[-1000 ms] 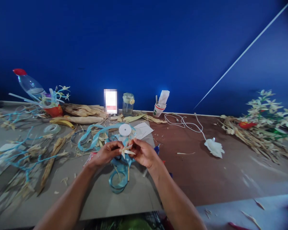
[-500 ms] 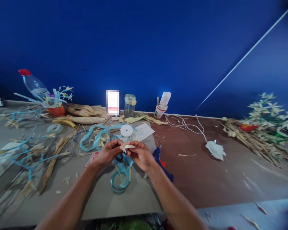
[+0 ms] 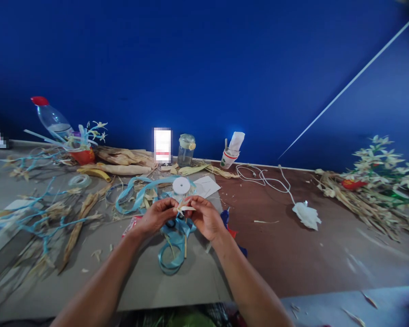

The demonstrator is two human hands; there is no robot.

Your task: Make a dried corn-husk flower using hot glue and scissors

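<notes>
Head view: left hand (image 3: 158, 215) and right hand (image 3: 207, 219) pinch a pale flower (image 3: 188, 208) between their fingers (image 3: 170, 203).

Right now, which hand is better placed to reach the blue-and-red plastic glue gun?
Probably the right hand: the blue-and-red plastic glue gun lies partly hidden by the right forearm, farther from the left hand. Both hold the small cream petalled piece, so the right should release first.

Ahead of you, a deep blue wall (image 3: 204, 68) fills the upper half of your view, crossed at right by a slanting white line (image 3: 354, 81). Your table (image 3: 157, 290) runs along its foot, grey at left, brown further right, with pale glints (image 3: 352, 263).
</notes>
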